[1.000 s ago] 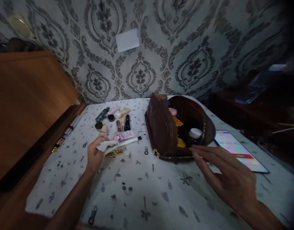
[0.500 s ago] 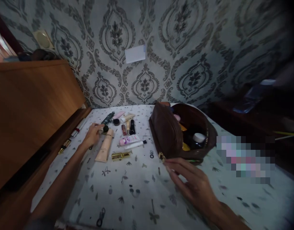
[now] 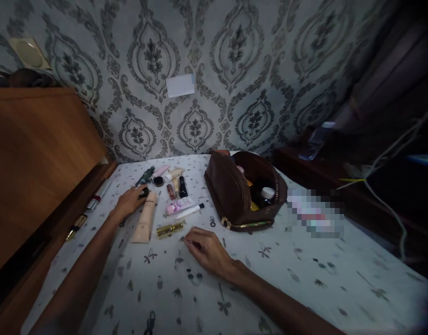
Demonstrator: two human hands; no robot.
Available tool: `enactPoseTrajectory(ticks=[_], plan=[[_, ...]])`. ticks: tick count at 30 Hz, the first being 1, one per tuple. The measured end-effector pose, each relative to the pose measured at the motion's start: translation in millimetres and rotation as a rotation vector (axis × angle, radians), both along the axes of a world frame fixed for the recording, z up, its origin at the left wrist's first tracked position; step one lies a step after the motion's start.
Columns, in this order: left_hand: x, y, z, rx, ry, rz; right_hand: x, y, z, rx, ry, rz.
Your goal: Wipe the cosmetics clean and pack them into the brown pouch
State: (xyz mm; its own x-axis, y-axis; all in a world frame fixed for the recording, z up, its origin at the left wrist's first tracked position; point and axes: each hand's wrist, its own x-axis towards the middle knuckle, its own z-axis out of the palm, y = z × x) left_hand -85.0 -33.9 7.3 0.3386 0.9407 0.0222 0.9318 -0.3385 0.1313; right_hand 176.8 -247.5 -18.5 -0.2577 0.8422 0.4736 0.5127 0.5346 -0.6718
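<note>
My left hand (image 3: 129, 203) is among the cosmetics on the left, its fingers closed on a small round jar with a dark lid (image 3: 143, 192). Beside it lies a beige squeeze tube (image 3: 144, 218). My right hand (image 3: 207, 249) hovers low over the cloth with fingertips pinched together, and nothing shows in them. Just left of those fingertips lies a gold lipstick tube (image 3: 170, 229). Behind are a pink-and-white tube (image 3: 179, 205), a slim white tube (image 3: 189, 211) and a black tube (image 3: 183, 187). To the right stands a brown cosmetic bag (image 3: 223, 190), unzipped, with a white-capped bottle (image 3: 267, 194) inside.
A black round pot (image 3: 158, 181) and a dark green tube (image 3: 145, 176) lie farther back. Two lipstick-like tubes lie beside the wooden cabinet (image 3: 43, 149) at left. A blurred-out object (image 3: 315, 214) lies right of the bag. Beyond are a clear bottle (image 3: 317, 141) and a cable.
My right hand has let go of the bag's zipper end and moved left toward the gold lipstick tube. My left hand stays at the small jar. The view has turned right.
</note>
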Motion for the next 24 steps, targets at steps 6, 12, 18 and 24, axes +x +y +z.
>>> enactPoseTrajectory(ticks=[6,12,18,24], plan=[[-12.0,-11.9,9.9,0.138,-0.07,0.004,11.6,1.0,-9.4,-0.087,0.065,-0.074],[19.8,-66.9,25.2,0.025,-0.548,-0.269,10.7,1.8,-17.0,-0.246,0.33,-0.07],[92.3,-139.8,30.7,-0.345,-0.689,-0.513,6.5,7.2,-20.9,-0.517,0.942,0.226],[104.9,-159.7,16.4,-0.27,-0.739,-0.474,13.8,11.2,-20.3,-0.614,1.044,0.145]])
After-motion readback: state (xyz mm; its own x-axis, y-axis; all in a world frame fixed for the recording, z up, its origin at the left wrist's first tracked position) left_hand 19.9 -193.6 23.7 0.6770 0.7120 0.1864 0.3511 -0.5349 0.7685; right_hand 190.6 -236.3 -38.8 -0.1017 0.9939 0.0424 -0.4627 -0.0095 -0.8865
